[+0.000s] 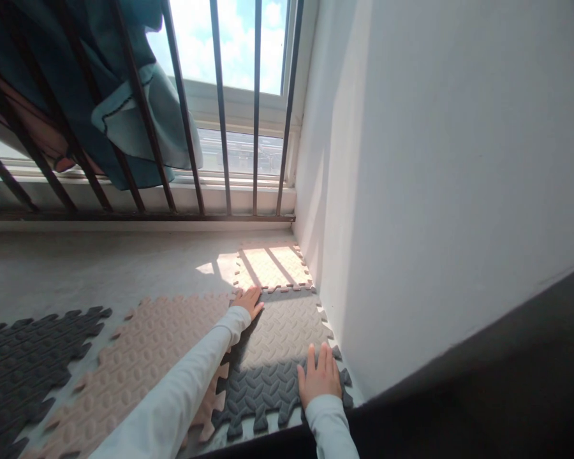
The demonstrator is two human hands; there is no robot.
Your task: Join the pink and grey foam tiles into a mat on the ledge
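Observation:
A dark grey foam puzzle mat (272,344) with a raised tread pattern and toothed edges lies on the floor beside the wall. My left hand (249,302) rests on its far left corner, fingers stretched out. At the near right edge, my right hand (320,376) lies flat with the fingers spread. Beyond the grey mat, a sunlit beige foam mat (272,266) meets its far edge. To the left is another beige foam mat (167,350), partly covered by my left sleeve. Neither hand grips anything.
A black foam mat (33,363) lies farther left, with a strip of floor between it and the beige one. The white wall (440,172) bounds the right side. Dark railing bars (220,108) stand before the window, with blue cloth (124,127) behind them.

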